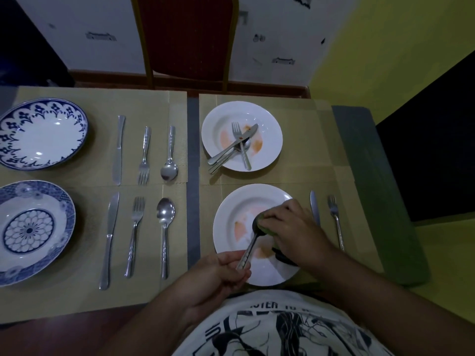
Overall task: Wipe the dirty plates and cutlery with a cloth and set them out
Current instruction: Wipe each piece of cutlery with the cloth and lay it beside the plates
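My left hand [221, 272] grips the handle of a spoon [250, 246] over the near white plate [228, 242], which carries orange smears. My right hand [290, 227] holds a green cloth [264, 228] wrapped round the spoon's bowl. A knife [314, 206] and a fork [335, 219] lie on the mat to the right of this plate. Farther back, a second smeared white plate [267, 119] holds a crossed fork, knife and spoon [237, 146].
On the left mats stand two blue-patterned plates [43, 132] [30, 231], each with a knife, fork and spoon beside it [145, 152] [135, 235]. A red chair [187, 39] stands behind the table. The table's right edge [380, 188] borders a yellow floor.
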{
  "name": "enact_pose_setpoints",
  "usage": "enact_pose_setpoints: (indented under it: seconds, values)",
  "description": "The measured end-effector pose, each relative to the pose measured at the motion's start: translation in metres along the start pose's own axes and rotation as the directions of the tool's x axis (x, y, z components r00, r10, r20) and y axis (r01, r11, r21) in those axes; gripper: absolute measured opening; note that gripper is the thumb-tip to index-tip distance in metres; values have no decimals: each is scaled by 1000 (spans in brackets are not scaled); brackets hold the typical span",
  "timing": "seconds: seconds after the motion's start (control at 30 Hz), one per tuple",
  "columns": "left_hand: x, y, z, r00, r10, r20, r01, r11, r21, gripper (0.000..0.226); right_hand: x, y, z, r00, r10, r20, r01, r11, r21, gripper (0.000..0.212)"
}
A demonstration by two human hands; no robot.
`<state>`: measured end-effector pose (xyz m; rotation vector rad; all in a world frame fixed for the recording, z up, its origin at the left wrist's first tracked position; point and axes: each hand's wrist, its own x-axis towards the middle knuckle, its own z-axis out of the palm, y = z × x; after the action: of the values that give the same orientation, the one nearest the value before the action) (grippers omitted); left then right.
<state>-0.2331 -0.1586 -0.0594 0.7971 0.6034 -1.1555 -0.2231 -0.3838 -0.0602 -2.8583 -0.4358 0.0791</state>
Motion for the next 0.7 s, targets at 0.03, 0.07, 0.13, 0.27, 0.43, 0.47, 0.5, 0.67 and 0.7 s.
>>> enact_pose_setpoints:
  seconds: [0.03, 0.07, 0.13, 0.27, 0.43, 0.47, 0.5, 0.67, 0.7]
  values:
    - [0, 0, 0, 1000, -9, -12, 10, 1000, 7, 41, 4, 1, -2, 1000, 28, -10, -28, 999, -40, 53]
    - [-1, 1, 2, 999, -23, -38, 24, 1000, 15, 39, 7, 0, -4, 998, 60, -30, -62, 995, -74, 54]
    - [0, 3, 9, 992, -41, -121, 48, 997, 57, 34, 12, 4, -5, 992, 105, -76, -107, 994, -23, 54]
    - [0, 5, 28, 963, 27, -267, 50, 961, 274, 22, 16, 15, -15, 978, 177, -112, -157, 973, 167, 47]
    - [10, -4, 40, 877, 336, -343, -50, 775, 630, 28, 9, 16, -41, 963, 227, -144, -181, 943, 281, 51]
    - [12, -8, 41, 859, 394, -326, -81, 734, 674, 29, 8, 15, -44, 967, 215, -139, -166, 941, 296, 51]
    - [13, -11, 43, 848, 429, -310, -104, 709, 697, 29, 8, 15, -46, 972, 195, -128, -148, 940, 309, 51]
    - [11, -19, 52, 841, 461, -284, -175, 729, 662, 27, 0, 0, -49, 998, -69, -5, 68, 962, 264, 47]
    - [10, -19, 53, 838, 472, -272, -181, 712, 678, 26, -1, -3, -49, 994, -112, 5, 109, 970, 216, 43]
